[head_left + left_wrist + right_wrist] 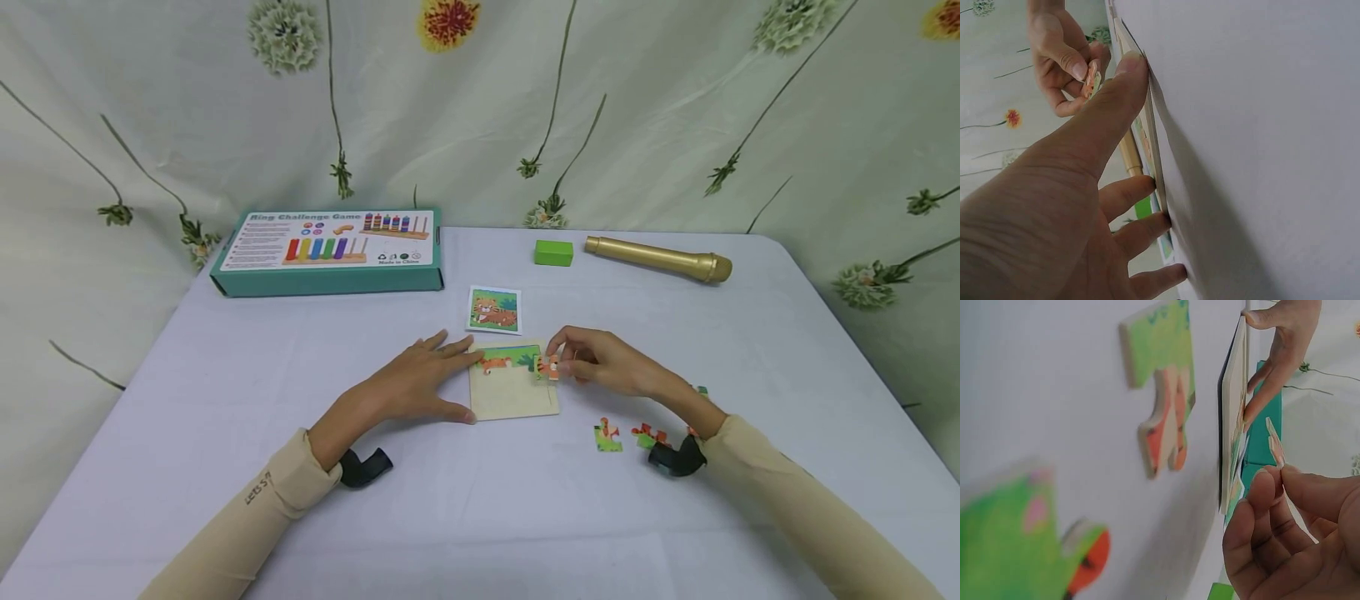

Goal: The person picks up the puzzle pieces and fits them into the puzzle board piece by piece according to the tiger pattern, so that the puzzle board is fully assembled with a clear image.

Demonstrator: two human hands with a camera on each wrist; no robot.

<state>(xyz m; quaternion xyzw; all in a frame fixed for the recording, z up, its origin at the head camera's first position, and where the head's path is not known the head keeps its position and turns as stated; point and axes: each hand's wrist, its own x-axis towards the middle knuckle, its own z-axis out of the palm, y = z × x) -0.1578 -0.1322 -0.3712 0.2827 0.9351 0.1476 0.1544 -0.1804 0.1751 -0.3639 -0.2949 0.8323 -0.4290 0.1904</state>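
Observation:
A shallow wooden puzzle board (513, 398) lies on the table, with fitted pieces along its far side showing green and orange tiger parts. My left hand (422, 379) rests at its left edge, fingers spread and thumb at the near corner. Between thumb and fingers, my right hand (611, 362) pinches a jigsaw piece (547, 367) with tiger print, held above the board's right side. In the right wrist view that piece (1275, 445) is seen nearly edge-on, apart from the board. Just beyond the board lies a tiger picture card (494, 310).
Loose jigsaw pieces (607, 436) lie to the board's near right, some partly hidden by the right forearm and its black wrist strap (677, 457). Farther back are a green Ring Challenge Game box (330, 279), a green block (553, 252) and a gold microphone (656, 257).

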